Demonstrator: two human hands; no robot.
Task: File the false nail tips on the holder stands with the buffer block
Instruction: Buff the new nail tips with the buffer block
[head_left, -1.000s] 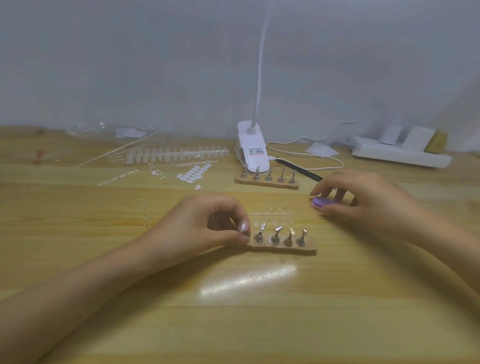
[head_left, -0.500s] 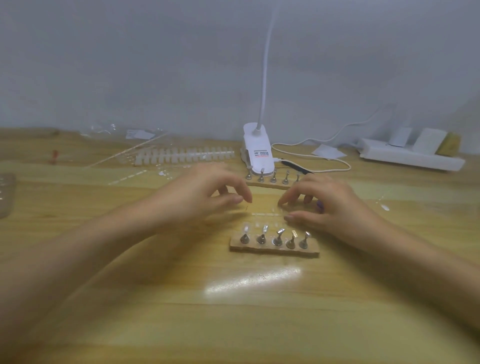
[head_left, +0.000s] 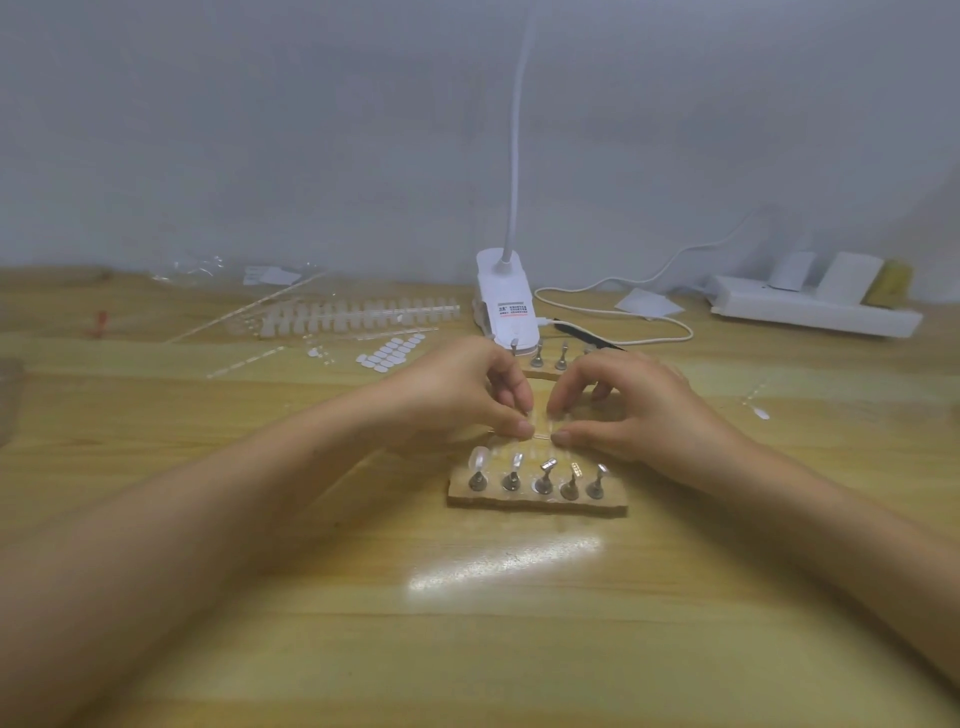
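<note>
The left hand (head_left: 462, 395) and the right hand (head_left: 644, 415) meet in the middle, just behind the near cardboard holder board (head_left: 540, 504). Each one pinches an end of a thin clear strip (head_left: 540, 430) with thumb and finger. The strip is blurry, so I cannot tell what is on it.

Five little metal stands (head_left: 544, 478) sit in a row on that board. A false nail tip (head_left: 480, 458) sits on the one at the left end. I cannot see the buffer block anywhere, so my guess is no filing is going on yet.

The hands are very close to the stands. If a wrist dips or the strip snaps free, it could bump the light board and tip a stand. The small nail tip could pop off and get lost on the wooden table (head_left: 519, 623).
</note>
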